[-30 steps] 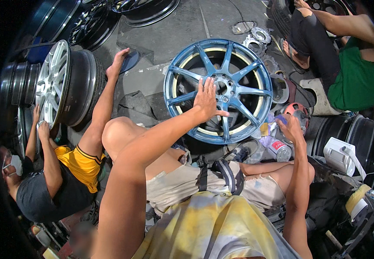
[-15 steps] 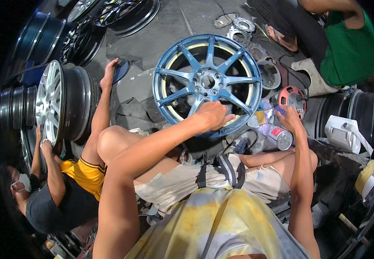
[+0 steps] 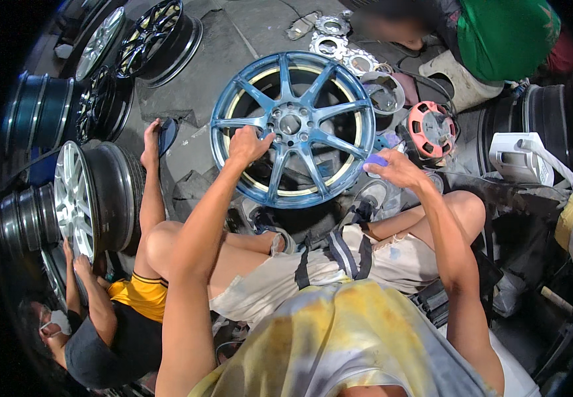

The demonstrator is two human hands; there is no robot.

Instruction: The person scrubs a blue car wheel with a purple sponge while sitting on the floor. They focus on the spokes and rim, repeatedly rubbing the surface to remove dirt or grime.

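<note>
A blue multi-spoke wheel rim (image 3: 323, 192) lies face up in front of my folded legs, with pale streaks on its paint and a cream ring showing inside. My left hand (image 3: 248, 147) is closed over a spoke on the rim's left side, near the hub, with the thumb stretched toward the lug holes. Pinched in my right hand (image 3: 397, 169) is a small purple piece (image 3: 375, 160); I cannot make out its kind. That hand hovers at or touches the rim's right edge; the contact is unclear.
A coral-red round machine (image 3: 432, 130), a clear tub (image 3: 383, 92) and several metal rings (image 3: 329, 46) lie beyond my right hand. A white box-shaped device (image 3: 523, 159) rests on wheels at right. At left, a person in yellow shorts (image 3: 137, 296) handles a silver wheel (image 3: 75, 198). Someone in green (image 3: 501, 40) sits far right.
My left hand has moved from the rim's lower part to a left spoke. My right hand, with the purple piece, has come from beside a can to the rim's right edge. The view has shifted.
</note>
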